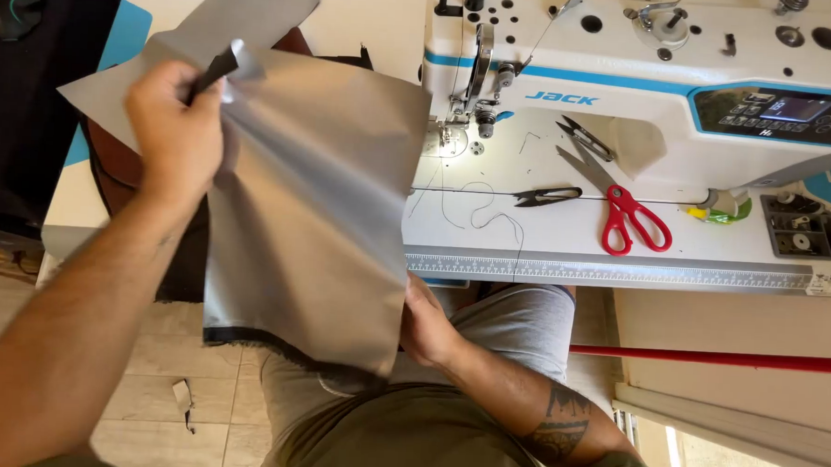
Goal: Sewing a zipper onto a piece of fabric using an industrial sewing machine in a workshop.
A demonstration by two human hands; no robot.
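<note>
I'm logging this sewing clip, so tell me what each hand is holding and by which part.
Both hold the grey fabric panel: the left hand pinches its top edge, the right hand grips its lower right edge.

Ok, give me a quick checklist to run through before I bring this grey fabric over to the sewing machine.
1. Left hand grips the grey fabric at its top: ok.
2. Right hand holds the fabric's lower right edge: ok.
3. Fabric flat and smooth: not ok, it is creased near the left hand.
4. Machine bed free of tools: not ok, red scissors and black snips lie on it.
5. Loose thread off the bed: not ok, it trails across it.
6. Needle threaded: cannot tell.
</note>
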